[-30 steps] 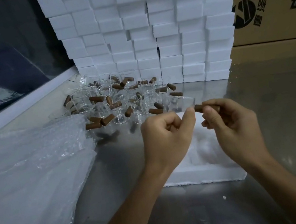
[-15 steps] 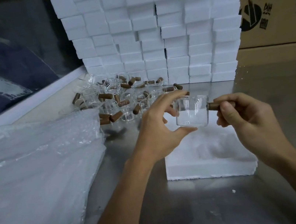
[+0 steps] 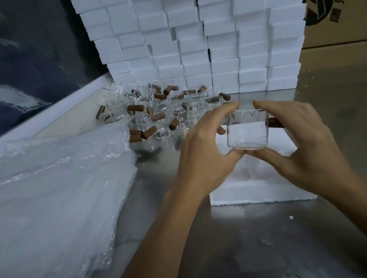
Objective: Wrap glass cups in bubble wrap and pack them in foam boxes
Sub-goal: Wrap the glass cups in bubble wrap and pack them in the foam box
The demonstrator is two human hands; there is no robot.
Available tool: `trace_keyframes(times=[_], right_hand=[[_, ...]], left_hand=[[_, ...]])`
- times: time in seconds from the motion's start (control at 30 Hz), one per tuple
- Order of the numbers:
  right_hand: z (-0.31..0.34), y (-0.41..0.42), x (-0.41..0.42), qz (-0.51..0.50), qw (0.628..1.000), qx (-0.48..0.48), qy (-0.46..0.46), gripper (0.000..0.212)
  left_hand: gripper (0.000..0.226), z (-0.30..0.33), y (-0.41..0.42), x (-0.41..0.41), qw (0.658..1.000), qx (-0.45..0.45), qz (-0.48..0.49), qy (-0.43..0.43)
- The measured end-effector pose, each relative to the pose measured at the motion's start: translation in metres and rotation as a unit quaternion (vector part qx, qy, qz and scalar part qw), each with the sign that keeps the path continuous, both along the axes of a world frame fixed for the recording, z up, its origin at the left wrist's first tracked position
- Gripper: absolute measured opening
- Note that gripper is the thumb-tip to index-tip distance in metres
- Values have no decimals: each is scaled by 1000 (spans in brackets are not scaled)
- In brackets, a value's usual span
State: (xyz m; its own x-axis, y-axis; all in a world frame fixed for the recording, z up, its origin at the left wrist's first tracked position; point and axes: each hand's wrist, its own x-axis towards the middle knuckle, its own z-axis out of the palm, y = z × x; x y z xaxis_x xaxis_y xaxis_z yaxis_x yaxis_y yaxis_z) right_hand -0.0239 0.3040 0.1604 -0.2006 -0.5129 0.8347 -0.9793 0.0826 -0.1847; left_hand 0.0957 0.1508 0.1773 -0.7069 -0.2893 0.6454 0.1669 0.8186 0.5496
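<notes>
Both hands (image 3: 204, 152) cradle smooth, apparently empty glass cup (image 3: 246, 131).

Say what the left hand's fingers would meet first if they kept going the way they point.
The left hand already holds the glass cup. Past it, probably the right hand at the cup's other side.

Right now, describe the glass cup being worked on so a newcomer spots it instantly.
Start at the white foam box lying open on the steel table. Just above it, both hands hold one clear glass cup with a brown handle. Unlike the cups piled farther back, it is lifted and alone.
</notes>
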Motion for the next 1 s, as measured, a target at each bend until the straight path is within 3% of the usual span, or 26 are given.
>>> trace_keyframes(times=[0.13, 0.3, 0.5, 0.63, 0.73, 0.8, 0.87, 1.0], right_hand=[[-1, 0, 4, -2, 1000, -17, -13, 68], [-3, 0, 4, -10, 999, -23, -36, 70], [-4, -1, 6, -10, 998, -21, -58, 70], [-2, -1, 6, -8, 998, -22, -60, 69], [-3, -1, 6, -9, 998, -19, -64, 70], [-3, -2, 7, -7, 998, -17, -68, 70], [-3, -2, 7, -4, 997, -16, -70, 70], [-3, -2, 7, -5, 997, -12, -74, 70]], left_hand=[[96, 26, 8, 21, 984, -116, 64, -118], [45, 81, 0, 56, 948, -200, 232, -88], [14, 111, -48, 79, 903, -72, 368, -210], [7, 110, -87, 93, 889, 29, 378, -255], [22, 102, -97, 100, 879, 82, 385, -268], [46, 96, -98, 100, 866, 86, 401, -285], [54, 90, -98, 99, 856, 74, 419, -294], [20, 80, -102, 98, 855, 53, 433, -280]])
